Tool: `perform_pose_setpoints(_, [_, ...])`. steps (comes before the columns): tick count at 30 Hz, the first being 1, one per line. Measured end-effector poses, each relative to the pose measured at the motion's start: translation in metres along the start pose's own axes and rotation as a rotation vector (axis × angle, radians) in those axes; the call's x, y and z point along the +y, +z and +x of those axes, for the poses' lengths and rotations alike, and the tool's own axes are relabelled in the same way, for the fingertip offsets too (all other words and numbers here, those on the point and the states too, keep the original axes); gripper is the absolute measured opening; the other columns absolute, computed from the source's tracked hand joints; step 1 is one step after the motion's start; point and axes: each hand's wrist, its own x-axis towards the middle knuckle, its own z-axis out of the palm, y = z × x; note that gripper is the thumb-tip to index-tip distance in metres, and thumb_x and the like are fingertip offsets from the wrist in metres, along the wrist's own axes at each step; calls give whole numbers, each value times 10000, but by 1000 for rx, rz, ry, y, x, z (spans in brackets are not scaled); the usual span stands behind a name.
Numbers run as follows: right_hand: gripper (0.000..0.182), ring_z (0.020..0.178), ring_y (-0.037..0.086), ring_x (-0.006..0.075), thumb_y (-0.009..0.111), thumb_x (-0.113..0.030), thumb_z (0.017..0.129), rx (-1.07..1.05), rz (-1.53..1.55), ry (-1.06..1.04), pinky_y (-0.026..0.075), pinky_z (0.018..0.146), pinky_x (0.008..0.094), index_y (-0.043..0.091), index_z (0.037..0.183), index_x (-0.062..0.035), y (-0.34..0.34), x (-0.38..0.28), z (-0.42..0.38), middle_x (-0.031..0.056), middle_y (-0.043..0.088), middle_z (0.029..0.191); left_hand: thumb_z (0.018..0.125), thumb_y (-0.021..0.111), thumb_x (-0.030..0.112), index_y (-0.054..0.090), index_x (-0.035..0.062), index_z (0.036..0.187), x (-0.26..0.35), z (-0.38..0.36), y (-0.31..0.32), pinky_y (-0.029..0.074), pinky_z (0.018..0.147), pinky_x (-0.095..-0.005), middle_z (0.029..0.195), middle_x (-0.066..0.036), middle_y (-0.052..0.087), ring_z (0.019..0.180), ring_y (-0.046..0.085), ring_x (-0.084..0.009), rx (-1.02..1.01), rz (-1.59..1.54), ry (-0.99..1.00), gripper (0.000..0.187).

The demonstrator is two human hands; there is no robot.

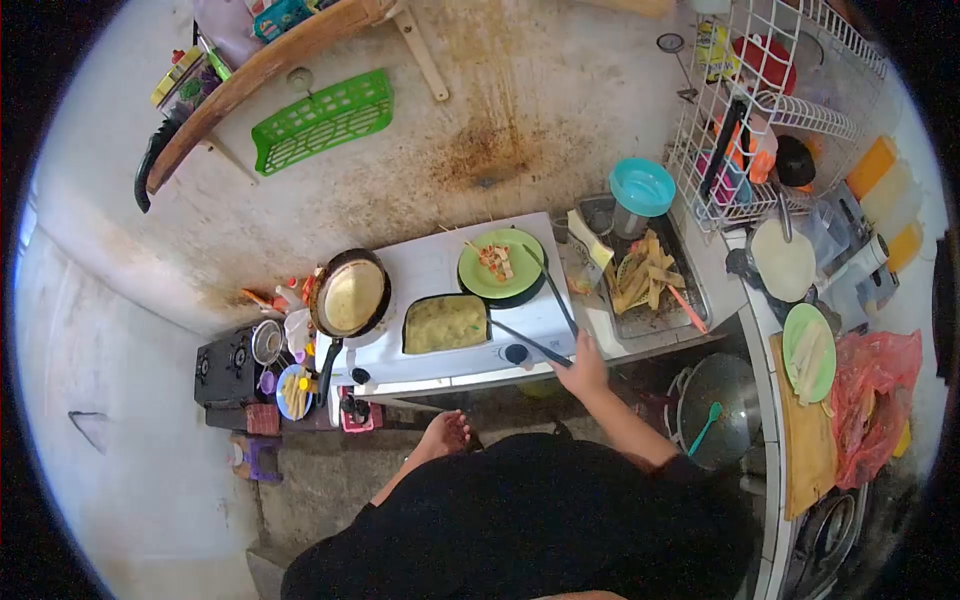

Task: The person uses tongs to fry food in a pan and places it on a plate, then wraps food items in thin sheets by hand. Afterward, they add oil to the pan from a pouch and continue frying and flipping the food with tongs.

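My right hand (586,368) is closed round the handle of a rectangular frying pan (489,308) on the white stove (420,372). A yellowish egg layer with green flecks (445,325) covers the pan's bottom. A long black utensil (552,290) slants from the green plate (482,273) down to the same hand; its exact kind is unclear. Chopped orange and white filling (496,262) sits on that plate. My left hand (446,434) hangs in front of the stove, fingers loosely curled and holding nothing. Left of the rectangular pan, a round frying pan (350,293) contains a pale flat layer.
Right of the stove, a metal tray (640,325) bears folded brown pieces and a turquoise-lidded container (642,187). A green plate of pale rolls (808,352) rests on a wooden board (800,450) beside a red plastic bag (875,400). A dish rack (760,120) stands behind.
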Motion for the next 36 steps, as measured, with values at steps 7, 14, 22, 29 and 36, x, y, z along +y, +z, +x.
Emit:
perform_pose_setpoints(7, [866,997,470,327,707,-388,598,-30,-38,217,432,802,370,287,1207,62,47,-82,100,196,431,1108,816,439,201,515,134,748,40,-13,-42,386,561,-322,637,8,524,601,490,-184,0,-67,27,122])
perform_pose_setpoints(14, [880,989,471,338,715,-379,586,-72,-58,377,432,807,374,272,1228,27,65,-103,120,185,412,1132,840,408,194,494,112,730,46,-20,-107,384,529,-315,606,-8,491,545,457,-194,32,-165,54,162])
perform_pose_setpoints(22, [901,972,473,336,688,-360,620,-17,5,272,430,800,374,190,1292,-26,70,-100,120,198,403,1122,845,408,195,486,115,743,46,-32,-106,373,539,-316,610,-6,498,562,468,-182,16,-96,129,151])
perform_pose_setpoints(29, [892,959,466,333,681,-359,625,32,23,161,432,787,377,188,1296,-38,81,-97,136,185,419,1094,845,403,209,494,116,706,53,-19,-94,375,538,-326,596,-7,504,565,476,-187,-7,-79,110,191])
perform_pose_setpoints(36, [890,1026,419,288,687,-376,618,10,-114,264,444,767,385,193,1298,-82,82,-103,134,127,382,1161,864,380,204,492,99,748,48,-34,-81,388,525,-333,619,-18,519,554,479,-196,38,-20,99,193])
